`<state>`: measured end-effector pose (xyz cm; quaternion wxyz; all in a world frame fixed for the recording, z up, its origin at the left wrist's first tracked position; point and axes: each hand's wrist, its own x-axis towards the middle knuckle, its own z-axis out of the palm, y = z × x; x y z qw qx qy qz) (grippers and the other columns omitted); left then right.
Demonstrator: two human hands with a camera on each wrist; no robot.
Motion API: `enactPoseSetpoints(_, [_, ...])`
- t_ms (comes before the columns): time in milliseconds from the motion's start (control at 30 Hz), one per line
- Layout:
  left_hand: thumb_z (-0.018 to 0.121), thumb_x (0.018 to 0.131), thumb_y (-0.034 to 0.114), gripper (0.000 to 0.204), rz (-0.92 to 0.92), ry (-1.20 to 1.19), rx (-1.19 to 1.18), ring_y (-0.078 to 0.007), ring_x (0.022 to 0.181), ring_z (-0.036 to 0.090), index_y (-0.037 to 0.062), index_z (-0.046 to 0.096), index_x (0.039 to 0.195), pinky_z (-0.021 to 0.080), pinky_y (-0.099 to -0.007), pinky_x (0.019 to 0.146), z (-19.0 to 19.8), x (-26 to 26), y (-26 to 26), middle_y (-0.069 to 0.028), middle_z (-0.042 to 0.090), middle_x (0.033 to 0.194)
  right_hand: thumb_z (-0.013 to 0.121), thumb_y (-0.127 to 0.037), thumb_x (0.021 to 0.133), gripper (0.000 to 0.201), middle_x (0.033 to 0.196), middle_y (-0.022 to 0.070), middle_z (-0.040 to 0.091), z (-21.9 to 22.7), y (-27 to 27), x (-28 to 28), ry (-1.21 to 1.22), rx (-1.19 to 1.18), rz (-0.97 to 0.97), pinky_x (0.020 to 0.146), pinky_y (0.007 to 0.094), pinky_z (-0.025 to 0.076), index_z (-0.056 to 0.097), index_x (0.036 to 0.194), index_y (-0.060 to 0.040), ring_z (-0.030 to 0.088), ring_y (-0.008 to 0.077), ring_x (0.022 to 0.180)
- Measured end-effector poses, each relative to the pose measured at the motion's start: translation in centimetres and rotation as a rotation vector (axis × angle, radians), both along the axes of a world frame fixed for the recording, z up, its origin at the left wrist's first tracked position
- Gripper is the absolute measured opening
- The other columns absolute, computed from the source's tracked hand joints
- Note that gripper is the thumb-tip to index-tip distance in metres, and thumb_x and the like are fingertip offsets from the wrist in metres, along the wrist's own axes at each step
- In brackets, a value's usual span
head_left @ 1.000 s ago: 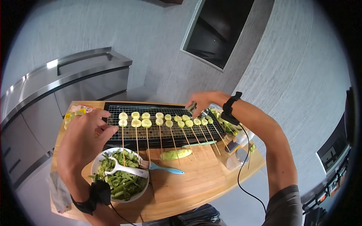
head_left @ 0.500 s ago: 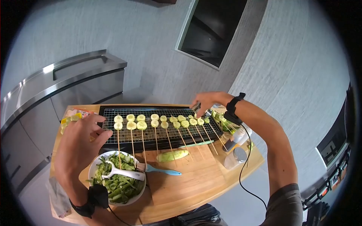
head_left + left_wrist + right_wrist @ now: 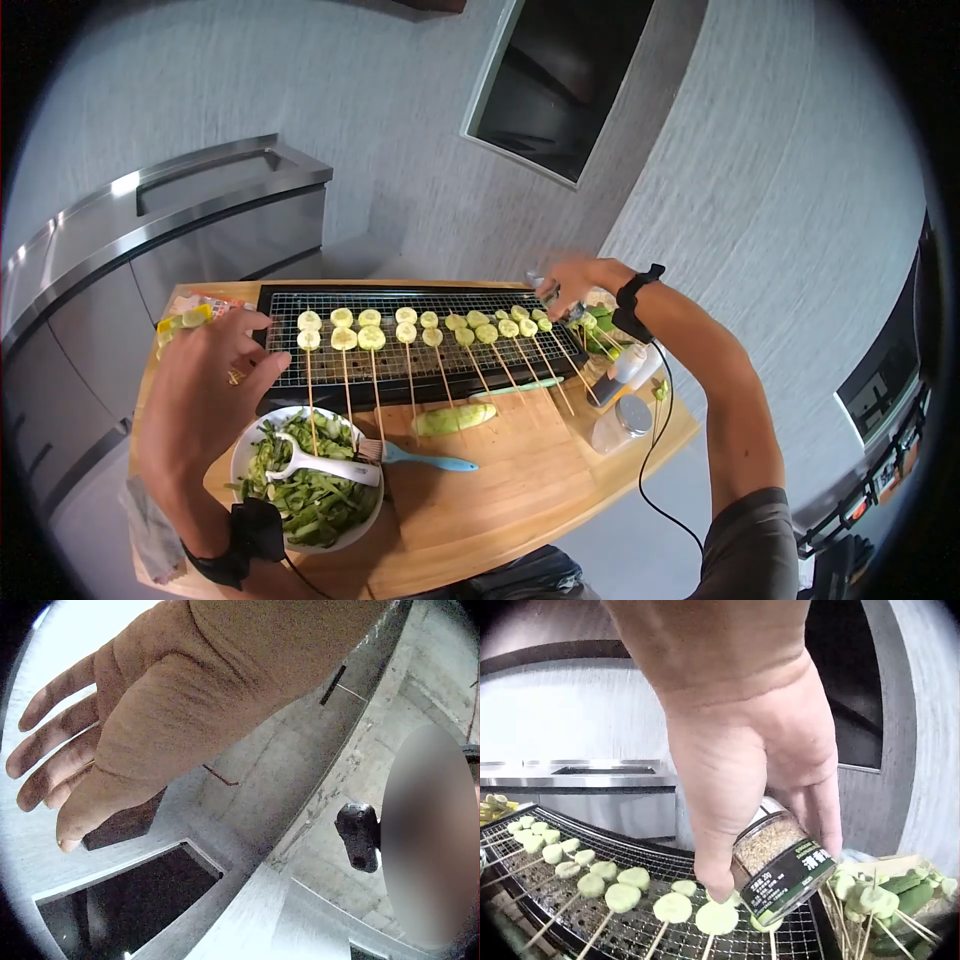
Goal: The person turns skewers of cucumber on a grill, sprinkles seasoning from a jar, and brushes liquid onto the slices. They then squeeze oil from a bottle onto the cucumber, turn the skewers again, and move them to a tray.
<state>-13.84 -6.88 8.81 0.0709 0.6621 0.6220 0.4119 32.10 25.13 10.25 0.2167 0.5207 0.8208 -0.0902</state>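
In my right hand (image 3: 578,282) I grip a small clear seasoning jar (image 3: 776,859) with a black label and tan grains inside. The jar is tilted over the right end of a black grill (image 3: 667,859) with a wire mesh. Skewered cucumber slices (image 3: 371,337) lie in a row across the mesh, their sticks pointing toward me. My left hand (image 3: 205,380) hovers beside the grill's left end, fingers loosely spread and holding nothing. Its palm and parted fingers (image 3: 56,742) show in the left wrist view.
A white bowl (image 3: 238,450) of green peelings carries a white peeler (image 3: 335,466). A blue brush (image 3: 430,460) and a peeled cucumber (image 3: 452,420) lie on the cutting board (image 3: 490,490). Sauce bottle (image 3: 617,372), lidded jar (image 3: 622,424) and more skewers (image 3: 870,900) stand right. A cable hangs from my right wrist.
My right hand has moved rightward with the jar, toward the grill's right end. The left hand keeps its pose, and the head view has shifted slightly.
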Motion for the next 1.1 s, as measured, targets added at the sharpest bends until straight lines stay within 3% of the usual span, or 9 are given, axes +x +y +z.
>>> enactPoseSetpoints(100, [0.082,0.084,0.013,0.031,0.022,0.062,0.037,-0.0281,0.077,0.074,-0.0018,0.068,0.107,0.055,-0.0387,0.072,-0.6,-0.2,0.3,-0.0154,0.076,0.084,0.087,-0.038,0.077,0.078,0.123,0.0102,0.073,0.6,-2.3,-0.7,-0.034,-0.165,-0.265,0.087,0.0440,0.061,0.058,0.147,-0.0154,0.071,0.0242,0.108])
enactPoseSetpoints(233, [0.081,0.084,0.014,0.031,-0.002,0.001,0.014,-0.0280,0.077,0.074,-0.0014,0.068,0.107,0.055,-0.0383,0.073,-0.3,0.3,0.1,-0.0146,0.076,0.083,0.086,-0.043,0.074,0.086,0.125,0.0121,0.072,-0.5,-0.6,1.1,-0.095,-0.100,-0.247,0.092,0.0410,0.059,0.054,0.150,-0.0188,0.070,0.0265,0.108])
enactPoseSetpoints(400, [0.080,0.085,0.012,0.031,0.014,0.077,-0.006,-0.0280,0.078,0.075,-0.0021,0.068,0.109,0.056,-0.0379,0.074,0.0,0.6,0.0,-0.0152,0.076,0.085,0.087,-0.043,0.073,0.086,0.126,0.0078,0.073,0.3,-0.7,0.9,-0.217,-0.120,-0.342,0.080,0.0417,0.060,0.055,0.150,-0.0220,0.071,0.0269,0.101])
enactPoseSetpoints(600, [0.079,0.085,0.013,0.032,0.010,0.071,-0.024,-0.0290,0.079,0.075,-0.0037,0.068,0.109,0.057,-0.0375,0.074,-0.1,0.7,0.4,-0.0153,0.077,0.085,0.087,-0.044,0.072,0.087,0.123,0.0074,0.074,-0.5,1.6,3.3,-0.163,-0.048,-0.348,0.077,0.0400,0.060,0.053,0.151,-0.0267,0.071,0.0295,0.098])
enactPoseSetpoints(633, [0.079,0.085,0.013,0.032,0.013,0.070,-0.027,-0.0290,0.079,0.075,-0.0037,0.068,0.109,0.057,-0.0375,0.074,-0.1,0.7,0.5,-0.0153,0.077,0.085,0.087,-0.044,0.072,0.087,0.123,0.0074,0.074,-0.2,1.0,2.7,-0.164,-0.050,-0.344,0.077,0.0400,0.060,0.053,0.151,-0.0267,0.071,0.0295,0.098])
enactPoseSetpoints(700, [0.079,0.085,0.013,0.032,0.018,0.074,-0.038,-0.0291,0.079,0.075,-0.0037,0.068,0.110,0.057,-0.0373,0.074,-0.1,0.7,0.5,-0.0154,0.077,0.086,0.086,-0.041,0.078,0.084,0.128,0.0120,0.071,1.2,-1.2,1.0,-0.173,-0.093,-0.347,0.095,0.0406,0.060,0.052,0.151,-0.0131,0.068,0.0271,0.116])
enactPoseSetpoints(933, [0.080,0.086,0.016,0.031,0.023,0.120,-0.050,-0.0294,0.079,0.075,-0.0022,0.068,0.108,0.056,-0.0386,0.074,-0.3,1.0,0.8,-0.0151,0.077,0.087,0.086,-0.041,0.079,0.083,0.132,0.0169,0.067,0.9,-1.3,0.5,-0.136,-0.068,-0.378,0.097,0.0403,0.059,0.053,0.151,-0.0176,0.066,0.0284,0.120])
enactPoseSetpoints(1033, [0.080,0.086,0.016,0.030,0.016,0.122,-0.039,-0.0297,0.080,0.075,-0.0018,0.068,0.107,0.056,-0.0388,0.074,-0.3,1.1,0.9,-0.0150,0.077,0.087,0.086,-0.042,0.079,0.081,0.130,0.0172,0.069,1.2,-2.1,-0.3,-0.264,-0.186,-0.335,0.098,0.0398,0.059,0.055,0.150,-0.0194,0.066,0.0298,0.120])
enactPoseSetpoints(1100, [0.079,0.086,0.016,0.030,0.012,0.127,-0.028,-0.0296,0.080,0.075,-0.0017,0.068,0.107,0.056,-0.0390,0.075,-0.3,1.1,0.9,-0.0149,0.077,0.087,0.087,-0.043,0.077,0.080,0.131,0.0171,0.068,0.7,-2.1,-0.1,-0.081,-0.131,-0.385,0.097,0.0394,0.058,0.057,0.148,-0.0188,0.066,0.0309,0.120])
